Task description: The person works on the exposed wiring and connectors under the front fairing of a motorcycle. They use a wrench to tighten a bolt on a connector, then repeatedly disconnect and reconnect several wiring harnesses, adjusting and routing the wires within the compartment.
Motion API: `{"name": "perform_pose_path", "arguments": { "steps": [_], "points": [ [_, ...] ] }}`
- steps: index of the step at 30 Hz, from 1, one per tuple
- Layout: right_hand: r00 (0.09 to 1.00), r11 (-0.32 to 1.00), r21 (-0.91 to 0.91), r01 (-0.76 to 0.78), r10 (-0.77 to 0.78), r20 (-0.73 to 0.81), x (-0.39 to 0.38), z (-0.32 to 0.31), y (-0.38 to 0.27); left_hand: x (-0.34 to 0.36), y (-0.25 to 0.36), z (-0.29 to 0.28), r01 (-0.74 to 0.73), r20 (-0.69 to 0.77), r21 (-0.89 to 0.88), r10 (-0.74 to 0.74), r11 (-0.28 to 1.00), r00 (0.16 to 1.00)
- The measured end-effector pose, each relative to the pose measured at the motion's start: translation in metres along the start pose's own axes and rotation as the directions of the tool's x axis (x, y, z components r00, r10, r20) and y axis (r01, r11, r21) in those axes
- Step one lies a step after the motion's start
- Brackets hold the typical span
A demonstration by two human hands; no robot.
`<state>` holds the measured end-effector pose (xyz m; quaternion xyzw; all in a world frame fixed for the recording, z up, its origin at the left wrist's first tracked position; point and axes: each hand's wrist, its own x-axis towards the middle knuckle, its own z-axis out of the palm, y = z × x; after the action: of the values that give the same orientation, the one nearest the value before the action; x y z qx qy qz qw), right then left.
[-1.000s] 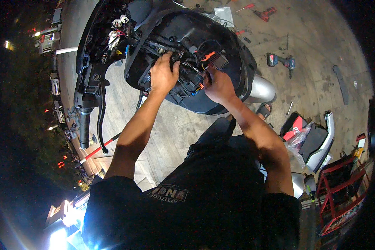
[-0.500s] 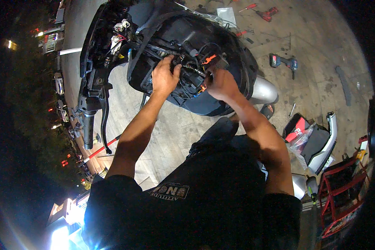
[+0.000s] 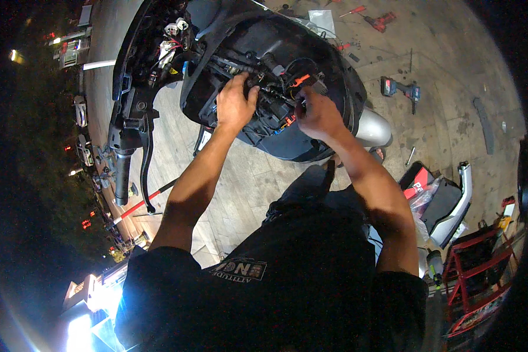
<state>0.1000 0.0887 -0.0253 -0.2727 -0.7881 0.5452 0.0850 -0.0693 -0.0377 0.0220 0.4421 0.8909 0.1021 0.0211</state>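
The opened body of a scooter (image 3: 328, 64) lies in front of me, its inner black parts and wiring exposed. My left hand (image 3: 236, 104) rests on the parts at the left of the opening, thumb apart from the fingers; its fingertips are partly hidden. Over the right side of the opening my right hand (image 3: 320, 116) is closed around the end of a slim metal rod (image 3: 276, 94), which reaches toward my left fingers. Its exact kind does not show. An orange connector (image 3: 301, 80) sits just above my right hand, among cables.
To the left are the handlebar grip (image 3: 123, 176) and brake lever (image 3: 148, 176). A blue-black cordless drill (image 3: 400, 91), a red power tool (image 3: 380, 21) and a screwdriver (image 3: 353, 10) lie on the floor at right. Nearer are loose body panels (image 3: 446, 205) and a red metal frame (image 3: 475, 270).
My right hand has shifted slightly right and turned a little with the rod. My left hand stays almost in place, and the whole view has moved slightly.
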Motion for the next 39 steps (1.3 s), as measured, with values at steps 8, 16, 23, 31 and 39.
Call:
{"name": "perform_pose_path", "arguments": {
  "steps": [8,16,23,31,39],
  "points": [
    [0.982,0.984,0.052,0.169,-0.172,0.074,0.036,-0.020,0.014,0.000,0.003,-0.002,0.004,-0.010,-0.020,-0.004,1.000,1.000],
    [0.992,0.990,0.056,0.126,-0.126,0.006,0.043,-0.013,0.018,0.001,0.003,-0.002,-0.006,-0.021,-0.001,0.006,1.000,1.000],
    [0.999,0.994,0.110,0.027,-0.023,-0.040,0.045,-0.020,0.011,0.000,0.001,-0.001,-0.003,-0.028,-0.012,0.003,1.000,1.000],
    [0.996,0.955,0.283,0.089,-0.084,-0.031,0.034,-0.014,0.012,0.002,-0.004,0.005,-0.082,-0.119,0.043,0.087,0.996,0.989],
    [0.992,0.911,0.404,0.089,-0.046,-0.115,0.013,0.011,0.035,0.003,-0.004,0.006,-0.112,-0.131,0.049,0.118,0.992,0.984]
  ]
}}
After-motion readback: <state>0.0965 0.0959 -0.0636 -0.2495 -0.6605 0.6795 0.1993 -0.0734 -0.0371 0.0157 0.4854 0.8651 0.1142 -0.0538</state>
